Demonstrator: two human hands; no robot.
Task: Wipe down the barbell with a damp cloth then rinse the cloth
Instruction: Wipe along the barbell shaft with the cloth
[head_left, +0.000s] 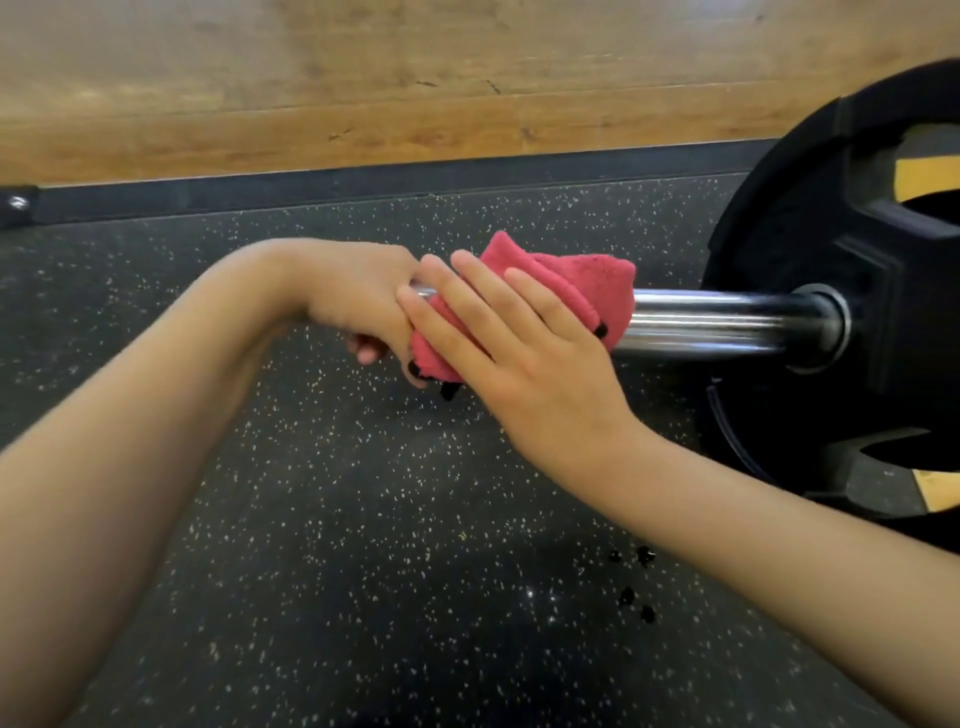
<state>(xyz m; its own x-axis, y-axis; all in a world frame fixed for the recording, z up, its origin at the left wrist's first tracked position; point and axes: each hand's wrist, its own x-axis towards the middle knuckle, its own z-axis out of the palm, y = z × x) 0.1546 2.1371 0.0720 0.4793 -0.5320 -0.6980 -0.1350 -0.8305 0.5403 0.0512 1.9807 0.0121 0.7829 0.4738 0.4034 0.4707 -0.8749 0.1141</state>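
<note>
I see the pink cloth (576, 283) wrapped over the chrome bar (711, 319), which runs level across my view just above the floor (363, 519). The cloth sits a short way in from the black plate (810, 218) loaded on the bar's right end, and a stretch of bare shiny metal shows between cloth and plate. My left hand (358, 296) is clenched round the bar just left of the cloth and touches its edge, with the fingertips curling up from underneath. My right hand (540, 364) is released, not gripping: its fingers (467, 312) lie straight and flat across the near side of the cloth, pressing it to the bar. The cloth's lower corner hangs below the bar by the left hand. On the speckled rubber floor, nearer me and below the right wrist, lie a few dark drops (641, 558). Beyond the bar, past a dark strip, is a surface of pale wood (363, 78).
</note>
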